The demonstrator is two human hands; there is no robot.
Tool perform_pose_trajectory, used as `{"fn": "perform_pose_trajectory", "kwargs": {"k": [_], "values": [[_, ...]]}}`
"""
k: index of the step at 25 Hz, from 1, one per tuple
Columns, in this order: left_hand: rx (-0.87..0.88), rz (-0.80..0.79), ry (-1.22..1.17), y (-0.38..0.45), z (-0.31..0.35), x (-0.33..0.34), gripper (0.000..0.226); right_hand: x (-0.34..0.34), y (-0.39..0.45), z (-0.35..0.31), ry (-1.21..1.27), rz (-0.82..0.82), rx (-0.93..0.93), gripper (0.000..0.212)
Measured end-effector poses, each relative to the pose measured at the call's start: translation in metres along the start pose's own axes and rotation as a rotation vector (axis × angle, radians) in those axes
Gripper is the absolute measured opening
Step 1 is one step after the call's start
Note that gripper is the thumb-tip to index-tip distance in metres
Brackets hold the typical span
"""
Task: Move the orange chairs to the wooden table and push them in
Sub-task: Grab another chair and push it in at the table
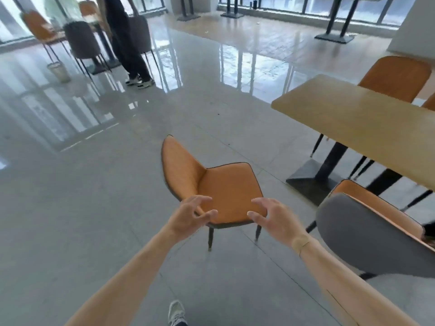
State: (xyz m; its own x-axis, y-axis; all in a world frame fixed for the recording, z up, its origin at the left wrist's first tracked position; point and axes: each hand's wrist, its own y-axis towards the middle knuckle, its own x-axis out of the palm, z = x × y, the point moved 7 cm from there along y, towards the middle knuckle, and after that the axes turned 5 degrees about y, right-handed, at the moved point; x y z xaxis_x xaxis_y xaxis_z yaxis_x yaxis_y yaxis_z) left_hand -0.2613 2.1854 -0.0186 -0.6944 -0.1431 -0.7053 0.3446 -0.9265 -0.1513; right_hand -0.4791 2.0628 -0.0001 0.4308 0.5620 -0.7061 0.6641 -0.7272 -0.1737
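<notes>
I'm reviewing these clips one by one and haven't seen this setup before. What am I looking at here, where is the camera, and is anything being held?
There is no machine: a person wears one wide-angle camera on the head, looking forward and down, so the two bare arms entering from below are their own. The left hand and right hand reach with loosely spread fingers toward the near edge of an orange padded chair with dark legs, which stands alone on the glossy grey tiled floor. Neither hand holds anything yet. To the right stands a light wooden table on a black pedestal, its top bare where visible. A grey-backed chair with an orange seat is on its near side and another orange chair on the far side. A second person stands far off, upper left.
</notes>
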Motion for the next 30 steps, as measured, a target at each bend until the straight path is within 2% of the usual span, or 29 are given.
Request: {"fn": "perform_pose_trajectory", "kwargs": {"k": [8, 11, 15, 19, 24, 30], "values": [[-0.195, 0.196, -0.068, -0.074, -0.193, -0.168, 0.047, 0.165, 0.095, -0.189, -0.064, -0.181, -0.208, 0.049], [-0.276, 0.208, -0.095, -0.093, -0.253, -0.210, 0.048, 0.216, 0.120, -0.239, -0.078, -0.224, -0.238, 0.047], [-0.297, 0.238, -0.103, -0.090, -0.300, -0.252, 0.045, 0.247, 0.156, -0.278, -0.097, -0.227, -0.236, 0.046], [-0.269, 0.215, -0.067, -0.049, -0.314, -0.275, 0.047, 0.249, 0.193, -0.279, -0.071, -0.181, -0.191, 0.045], [-0.177, 0.113, -0.014, 0.051, -0.310, -0.287, 0.051, 0.224, 0.253, -0.246, -0.030, -0.074, -0.076, 0.047], [-0.046, -0.163, 0.055, 0.188, -0.267, -0.258, 0.053, 0.176, 0.313, -0.191, -0.012, 0.036, 0.095, 0.049]]}}
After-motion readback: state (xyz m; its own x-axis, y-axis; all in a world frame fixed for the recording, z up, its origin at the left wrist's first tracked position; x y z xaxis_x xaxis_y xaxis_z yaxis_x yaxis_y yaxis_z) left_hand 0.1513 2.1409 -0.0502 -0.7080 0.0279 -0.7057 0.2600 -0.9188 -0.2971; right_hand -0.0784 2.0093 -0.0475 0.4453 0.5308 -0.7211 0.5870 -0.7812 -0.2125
